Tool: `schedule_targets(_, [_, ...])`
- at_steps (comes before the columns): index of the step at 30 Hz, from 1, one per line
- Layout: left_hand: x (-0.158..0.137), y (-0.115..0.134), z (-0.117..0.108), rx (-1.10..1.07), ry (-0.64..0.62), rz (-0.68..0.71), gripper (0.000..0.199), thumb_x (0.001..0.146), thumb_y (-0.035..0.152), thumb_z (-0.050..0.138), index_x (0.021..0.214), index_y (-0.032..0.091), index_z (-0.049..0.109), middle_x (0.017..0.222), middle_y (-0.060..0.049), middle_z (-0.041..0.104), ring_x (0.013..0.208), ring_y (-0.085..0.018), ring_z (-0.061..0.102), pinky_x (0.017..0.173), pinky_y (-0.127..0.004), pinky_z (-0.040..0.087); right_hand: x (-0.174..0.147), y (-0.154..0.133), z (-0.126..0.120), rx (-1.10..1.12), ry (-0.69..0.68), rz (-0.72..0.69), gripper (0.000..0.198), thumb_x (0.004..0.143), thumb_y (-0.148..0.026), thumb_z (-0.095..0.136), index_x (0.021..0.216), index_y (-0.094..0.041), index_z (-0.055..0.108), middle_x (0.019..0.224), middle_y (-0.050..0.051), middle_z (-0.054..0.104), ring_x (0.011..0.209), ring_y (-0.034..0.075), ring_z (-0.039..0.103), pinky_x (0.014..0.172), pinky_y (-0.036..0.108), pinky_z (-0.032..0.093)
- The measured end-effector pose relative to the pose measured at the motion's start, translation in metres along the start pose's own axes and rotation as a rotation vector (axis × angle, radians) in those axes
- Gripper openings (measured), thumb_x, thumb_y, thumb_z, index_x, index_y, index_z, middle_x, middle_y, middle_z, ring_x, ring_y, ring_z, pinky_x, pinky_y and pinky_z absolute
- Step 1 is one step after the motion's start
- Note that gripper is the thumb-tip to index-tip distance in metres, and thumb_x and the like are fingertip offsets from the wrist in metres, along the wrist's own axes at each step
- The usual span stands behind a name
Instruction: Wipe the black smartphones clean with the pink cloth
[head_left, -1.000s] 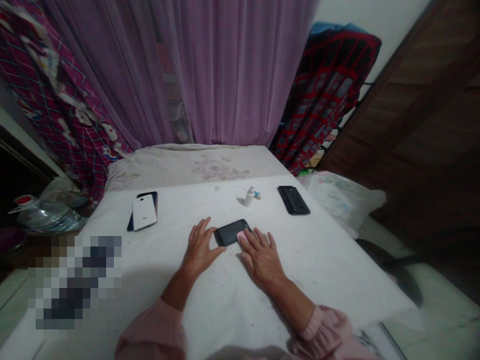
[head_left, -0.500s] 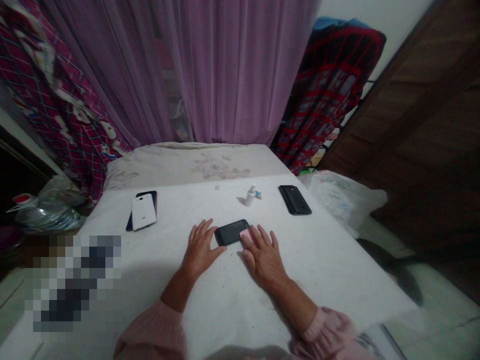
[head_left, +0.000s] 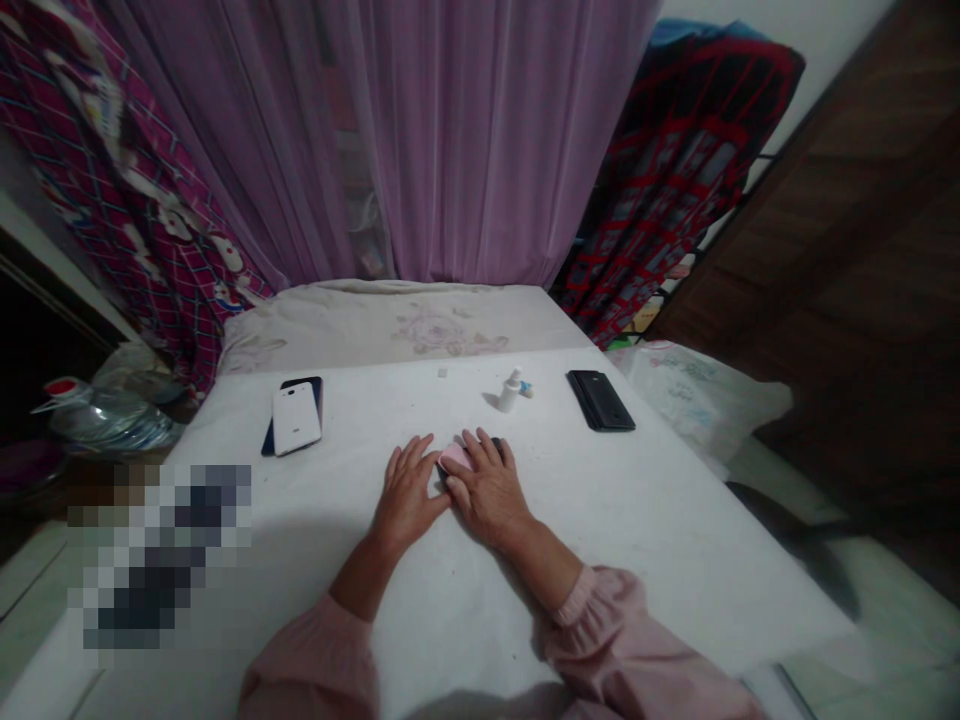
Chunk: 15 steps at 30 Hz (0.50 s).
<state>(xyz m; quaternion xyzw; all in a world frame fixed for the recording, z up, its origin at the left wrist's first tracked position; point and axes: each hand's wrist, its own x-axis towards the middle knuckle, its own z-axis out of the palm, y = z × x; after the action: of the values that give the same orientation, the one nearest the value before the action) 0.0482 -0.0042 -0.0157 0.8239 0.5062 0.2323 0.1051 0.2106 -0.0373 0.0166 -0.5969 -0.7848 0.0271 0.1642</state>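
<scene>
A dark smartphone (head_left: 441, 474) lies on the white-covered table, mostly hidden under my right hand. My left hand (head_left: 409, 497) steadies its left end, with thumb and fingers at the edges. Under the fingers of my right hand (head_left: 489, 492) is a flat pink pad (head_left: 456, 457), pressed on the phone's screen near its left end; whether it is cloth or sponge I cannot tell. Beyond the hands stands a small white spray bottle (head_left: 508, 394), with a little blue-and-white item (head_left: 526, 388) just behind it.
On the left, a white phone (head_left: 297, 420) rests on a dark blue one (head_left: 268, 440). Black phones (head_left: 601, 402) lie overlapped at the right. A large water bottle (head_left: 97, 415) is beyond the table's left edge, and a plastic bag (head_left: 697, 395) hangs by the right edge.
My right hand has slid the pink pad leftward across the phone's screen, from its right end to near my left hand. My left hand keeps its place at the phone. The view has shifted slightly.
</scene>
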Motion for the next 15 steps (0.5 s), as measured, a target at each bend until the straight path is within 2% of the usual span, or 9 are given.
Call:
schedule_targets(7, [0.000, 0.001, -0.001, -0.006, -0.015, 0.007, 0.043, 0.072, 0.022, 0.070, 0.113, 0.021, 0.059, 0.144, -0.012, 0.049, 0.138, -0.030, 0.038, 0.116, -0.053, 0.024, -0.009, 0.002, 0.002, 0.012, -0.001, -0.014, 0.036, 0.096, -0.039, 0.046, 0.130, -0.036, 0.058, 0.150, 0.009, 0.039, 0.142, 0.032, 0.026, 0.111, 0.057, 0.020])
schedule_targets(11, [0.000, 0.001, -0.002, -0.005, -0.010, 0.005, 0.042, 0.072, 0.026, 0.073, 0.112, 0.022, 0.059, 0.144, -0.012, 0.049, 0.139, -0.031, 0.036, 0.116, -0.054, 0.024, -0.024, 0.006, 0.003, 0.027, 0.023, -0.058, 0.035, 0.096, -0.037, 0.048, 0.129, -0.038, 0.058, 0.151, 0.007, 0.039, 0.141, 0.031, 0.027, 0.111, 0.056, 0.021])
schedule_targets(15, [-0.001, 0.002, -0.003, 0.000, -0.007, 0.008, 0.046, 0.071, 0.033, 0.077, 0.112, 0.023, 0.058, 0.145, -0.012, 0.048, 0.139, -0.031, 0.036, 0.116, -0.054, 0.024, -0.038, 0.013, 0.004, 0.013, 0.046, -0.042, 0.036, 0.095, -0.036, 0.050, 0.130, -0.039, 0.057, 0.152, 0.007, 0.037, 0.141, 0.031, 0.027, 0.110, 0.057, 0.022])
